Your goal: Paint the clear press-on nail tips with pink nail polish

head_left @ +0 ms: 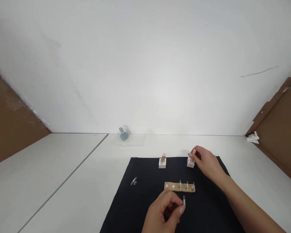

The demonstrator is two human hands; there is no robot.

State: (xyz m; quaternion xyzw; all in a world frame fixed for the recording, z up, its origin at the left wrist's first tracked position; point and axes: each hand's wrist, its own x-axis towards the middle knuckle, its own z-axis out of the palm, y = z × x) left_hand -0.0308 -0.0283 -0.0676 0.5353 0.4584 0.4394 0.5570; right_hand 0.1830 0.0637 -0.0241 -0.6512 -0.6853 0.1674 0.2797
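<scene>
My left hand (163, 212) is low on the black mat (135, 207), fingers pinched on a small clear fake nail (184, 200). Just beyond it lies a tan cardboard strip (179, 186) with three clear nails standing on it and two white dots at its left end. My right hand (206, 161) reaches to the mat's far right corner, its fingers closed round the cap of a nail polish bottle (190, 162). A second bottle (162, 161) with a pink cap stands untouched to the left. One loose clear nail (134, 181) lies on the mat's left side.
A teal nail polish bottle (123, 134) stands on a clear tray (132, 140) near the white wall. Brown cardboard panels (278, 129) stand at both sides, with crumpled white tissue (253, 138) by the right one. The white table (63, 181) has a seam on the left.
</scene>
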